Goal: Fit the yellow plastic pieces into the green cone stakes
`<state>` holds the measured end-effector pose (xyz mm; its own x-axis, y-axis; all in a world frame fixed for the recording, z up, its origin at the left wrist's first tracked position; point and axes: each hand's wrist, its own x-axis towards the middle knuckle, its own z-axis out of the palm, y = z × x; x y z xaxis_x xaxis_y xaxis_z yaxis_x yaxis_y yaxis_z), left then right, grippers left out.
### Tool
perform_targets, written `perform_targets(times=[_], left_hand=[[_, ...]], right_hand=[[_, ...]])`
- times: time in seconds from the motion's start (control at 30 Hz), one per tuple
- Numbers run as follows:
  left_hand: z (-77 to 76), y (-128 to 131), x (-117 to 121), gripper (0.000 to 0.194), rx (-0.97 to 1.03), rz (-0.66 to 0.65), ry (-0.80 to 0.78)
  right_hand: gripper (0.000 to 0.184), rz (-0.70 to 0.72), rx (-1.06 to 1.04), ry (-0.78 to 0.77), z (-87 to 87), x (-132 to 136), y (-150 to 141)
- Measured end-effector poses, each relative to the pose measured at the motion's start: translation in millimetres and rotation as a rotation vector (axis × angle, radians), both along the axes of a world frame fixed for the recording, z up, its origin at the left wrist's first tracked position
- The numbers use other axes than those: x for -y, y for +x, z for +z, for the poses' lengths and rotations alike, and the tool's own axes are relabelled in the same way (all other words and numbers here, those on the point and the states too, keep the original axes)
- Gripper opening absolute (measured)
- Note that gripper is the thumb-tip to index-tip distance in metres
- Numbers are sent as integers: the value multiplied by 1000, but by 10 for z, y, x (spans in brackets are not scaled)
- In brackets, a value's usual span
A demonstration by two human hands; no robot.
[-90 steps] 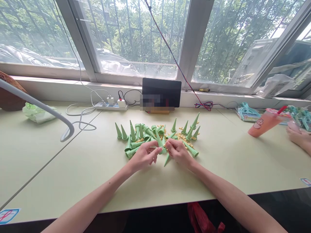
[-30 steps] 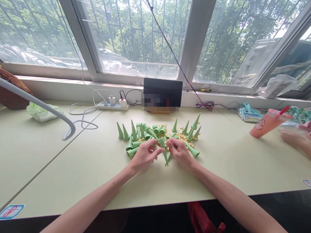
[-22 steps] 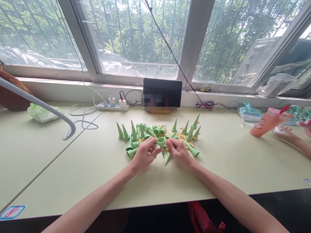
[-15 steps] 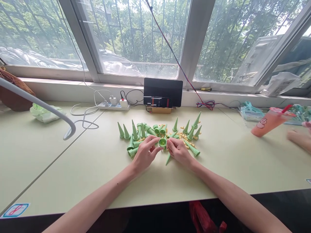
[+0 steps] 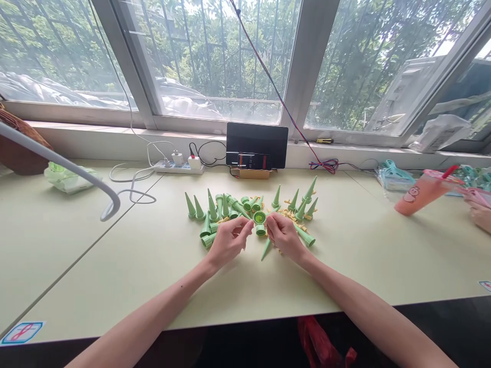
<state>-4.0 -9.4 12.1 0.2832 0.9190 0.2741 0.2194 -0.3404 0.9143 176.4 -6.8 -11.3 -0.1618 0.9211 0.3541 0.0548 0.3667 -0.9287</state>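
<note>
My right hand point(image 5: 286, 235) pinches a green plastic cone-shaped spike point(image 5: 260, 218) at its rim. The round open end faces me, with a brighter green part showing inside. Just left of that rim is my left hand point(image 5: 232, 237), its thumb and forefinger pressed together; whatever they hold, if anything, is hidden. Below the held piece sits another green ring-ended piece point(image 5: 261, 230), and a spike tip point(image 5: 265, 249) points toward me. Around both hands, several green spikes point(image 5: 213, 207) stand or lie, with small yellow parts point(image 5: 287, 213) scattered among them.
A black tablet point(image 5: 257, 143) and a phone point(image 5: 253, 161) lean on a stand behind the pile. A power strip point(image 5: 180, 167) with cables lies back left. A tilted drink cup point(image 5: 425, 193) is on the right, near another person's hand point(image 5: 479, 209). A white curved bar point(image 5: 69, 166) crosses the left.
My left hand has come off the green spike's rim and closed its fingertips. The spike has shifted slightly up and right in my right hand. The other person's hand moved slightly.
</note>
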Motion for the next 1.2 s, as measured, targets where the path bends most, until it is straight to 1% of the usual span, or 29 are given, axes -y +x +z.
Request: perform_targets(times=[0.1,0.17,0.27,0.37,0.57,0.8,1.0,1.2], left_hand=[[50,10,6,57,104,-107,-181],[68,9,2,64,149,-169,-282],[64,-6,-11,66,167,-220,-365],[37,-30,-28,62,160,-249,-395],[12,-52,-41,59,156,-290,-395],[12,-70,-35,50,127,-311,-333],[25,-81,-22,39,71,-294,-244],[38,-63,-11,37,52,-282,-203]], right_hand=[[44,8,48,30,-9,2,14],[43,24,122,71,-8,11,23],[42,21,197,130,2,27,27],[42,9,188,123,3,35,22],[43,7,170,87,-23,35,17],[44,3,158,74,-15,28,19],[42,5,151,78,-22,16,22],[40,13,136,56,-12,32,26]])
